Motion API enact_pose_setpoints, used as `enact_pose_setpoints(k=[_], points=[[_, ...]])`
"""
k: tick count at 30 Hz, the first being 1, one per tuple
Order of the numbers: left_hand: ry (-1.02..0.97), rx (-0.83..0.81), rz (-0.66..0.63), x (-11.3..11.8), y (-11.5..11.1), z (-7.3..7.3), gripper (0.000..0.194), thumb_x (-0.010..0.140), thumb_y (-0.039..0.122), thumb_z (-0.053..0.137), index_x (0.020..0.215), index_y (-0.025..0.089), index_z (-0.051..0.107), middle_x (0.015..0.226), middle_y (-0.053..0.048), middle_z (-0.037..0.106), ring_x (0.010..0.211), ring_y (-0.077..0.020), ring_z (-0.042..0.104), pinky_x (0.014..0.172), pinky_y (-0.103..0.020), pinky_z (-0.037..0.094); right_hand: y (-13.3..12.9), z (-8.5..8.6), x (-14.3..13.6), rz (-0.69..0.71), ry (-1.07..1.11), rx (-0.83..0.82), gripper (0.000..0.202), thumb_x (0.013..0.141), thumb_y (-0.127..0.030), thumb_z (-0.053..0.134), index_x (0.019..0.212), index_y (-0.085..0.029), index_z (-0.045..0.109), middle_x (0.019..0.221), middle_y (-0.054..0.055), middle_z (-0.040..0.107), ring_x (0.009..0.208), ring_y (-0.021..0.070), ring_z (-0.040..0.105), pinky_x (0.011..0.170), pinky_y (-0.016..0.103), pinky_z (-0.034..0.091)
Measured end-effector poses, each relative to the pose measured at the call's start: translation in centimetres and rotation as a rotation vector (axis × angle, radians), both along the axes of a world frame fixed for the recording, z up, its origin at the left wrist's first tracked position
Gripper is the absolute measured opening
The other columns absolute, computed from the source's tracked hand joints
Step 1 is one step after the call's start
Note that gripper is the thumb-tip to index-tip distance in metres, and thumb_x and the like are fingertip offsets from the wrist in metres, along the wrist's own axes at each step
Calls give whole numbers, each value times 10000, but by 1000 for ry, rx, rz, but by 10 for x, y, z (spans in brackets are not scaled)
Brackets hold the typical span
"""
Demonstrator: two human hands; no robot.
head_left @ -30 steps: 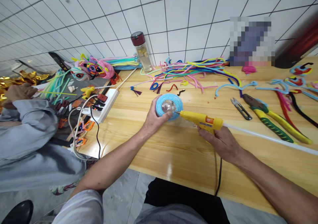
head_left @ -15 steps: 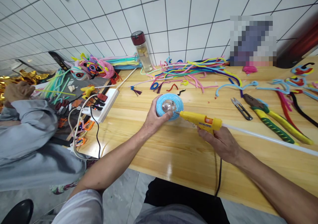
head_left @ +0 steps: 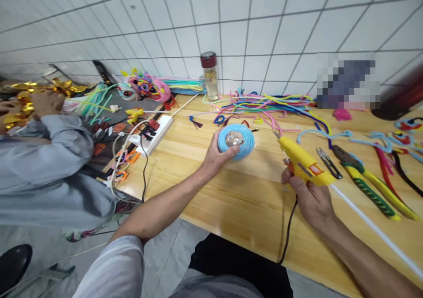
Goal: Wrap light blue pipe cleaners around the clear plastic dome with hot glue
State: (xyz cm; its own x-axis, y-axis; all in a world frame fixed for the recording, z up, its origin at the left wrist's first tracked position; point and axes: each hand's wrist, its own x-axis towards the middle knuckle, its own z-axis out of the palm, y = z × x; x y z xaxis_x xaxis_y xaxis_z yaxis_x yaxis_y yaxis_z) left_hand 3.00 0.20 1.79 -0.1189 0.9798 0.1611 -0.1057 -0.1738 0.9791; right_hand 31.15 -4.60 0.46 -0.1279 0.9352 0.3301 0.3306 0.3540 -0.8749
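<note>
A round blue coil (head_left: pixel 246 143) with a clear, shiny centre is held by my left hand (head_left: pixel 218 153), thumb over its near edge and fingers round its left side. My right hand (head_left: pixel 309 194) grips a yellow glue gun (head_left: pixel 302 160) by its handle, to the right of the coil and apart from it. The gun's nozzle points up and left. A long translucent glue stick (head_left: pixel 373 229) sticks out of its back, and a black cord hangs below.
Pliers (head_left: pixel 370 185) and small snips (head_left: pixel 328 163) lie at the right. Colourful pipe cleaners (head_left: pixel 274 104) and a bottle (head_left: pixel 210 77) stand along the wall. A power strip (head_left: pixel 158 135) and a person's grey sleeve (head_left: pixel 66 139) are at the left.
My right hand has drawn the glue gun away from the coil to the right, tilting its nozzle upward. My left hand still holds the coil. The camera view has shifted.
</note>
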Motion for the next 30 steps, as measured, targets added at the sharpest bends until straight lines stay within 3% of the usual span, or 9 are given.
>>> enact_pose_setpoints(k=[2, 5, 7, 10, 15, 19, 21, 24, 30], points=[[-123, 59, 88, -10, 4, 16, 816, 693, 561, 918, 1357, 227, 581, 1313, -96, 709, 1208, -273, 686, 1080, -411, 555, 5, 0, -3, -24, -130, 3, 420, 1032, -645, 553, 1096, -251, 684, 880, 43, 693, 792, 240, 669, 745, 385, 578], [-326, 158, 256, -37, 1, 54, 732, 737, 561, 886, 1340, 277, 584, 1324, -76, 700, 1191, -254, 697, 973, -362, 600, 14, 8, -27, 122, -307, 53, 457, 1067, -564, 492, 1367, -238, 607, 1137, 105, 735, 1021, 289, 714, 887, 437, 601], [-409, 254, 319, -59, -10, 81, 707, 725, 542, 892, 1319, 301, 594, 1349, -71, 694, 1187, -255, 703, 924, -343, 614, 20, 16, -60, 265, -402, 102, 498, 1078, -493, 460, 1484, -217, 537, 1348, 156, 694, 1245, 315, 669, 1059, 479, 561], [-429, 345, 361, -90, -36, 112, 657, 714, 565, 895, 1256, 302, 634, 1365, -71, 694, 1213, -272, 713, 906, -344, 623, 31, 27, -132, 401, -641, 64, 462, 1067, -328, 451, 1485, -162, 555, 1312, 185, 705, 1225, 304, 662, 1121, 465, 515], [-371, 333, 405, -113, -74, 124, 618, 723, 527, 890, 1240, 291, 648, 1358, -68, 721, 1254, -280, 708, 949, -361, 631, 46, 31, -254, 424, -784, 54, 414, 1039, -223, 502, 1417, -109, 627, 1343, 228, 696, 1231, 322, 639, 1119, 466, 473], [-298, 288, 365, -104, -84, 118, 607, 740, 505, 862, 1265, 297, 639, 1335, -57, 730, 1227, -263, 715, 956, -361, 628, 44, 28, -299, 406, -769, 82, 397, 1069, -217, 452, 1394, -74, 629, 1358, 266, 692, 1238, 350, 630, 1102, 502, 464], [-285, 262, 334, -92, -82, 113, 597, 750, 479, 853, 1277, 305, 632, 1310, -45, 729, 1177, -244, 722, 919, -334, 624, 39, 27, -295, 406, -745, 108, 390, 1065, -286, 524, 1400, -112, 623, 1368, 232, 701, 1242, 344, 629, 1105, 491, 466], [-304, 220, 279, -64, -70, 105, 572, 731, 449, 869, 1228, 287, 638, 1231, -31, 720, 1038, -196, 715, 817, -268, 599, 28, 27, -256, 406, -705, 140, 319, 1046, -299, 591, 1324, -162, 665, 1360, 191, 721, 1262, 320, 638, 1114, 467, 473], [-291, 31, 60, 19, -43, 82, 656, 740, 475, 854, 1307, 289, 582, 1266, -50, 686, 1012, -184, 691, 844, -287, 595, -15, 28, -94, 294, -608, 55, 316, 989, -109, 535, 1206, -207, 743, 988, 51, 818, 918, 199, 751, 874, 315, 551]])
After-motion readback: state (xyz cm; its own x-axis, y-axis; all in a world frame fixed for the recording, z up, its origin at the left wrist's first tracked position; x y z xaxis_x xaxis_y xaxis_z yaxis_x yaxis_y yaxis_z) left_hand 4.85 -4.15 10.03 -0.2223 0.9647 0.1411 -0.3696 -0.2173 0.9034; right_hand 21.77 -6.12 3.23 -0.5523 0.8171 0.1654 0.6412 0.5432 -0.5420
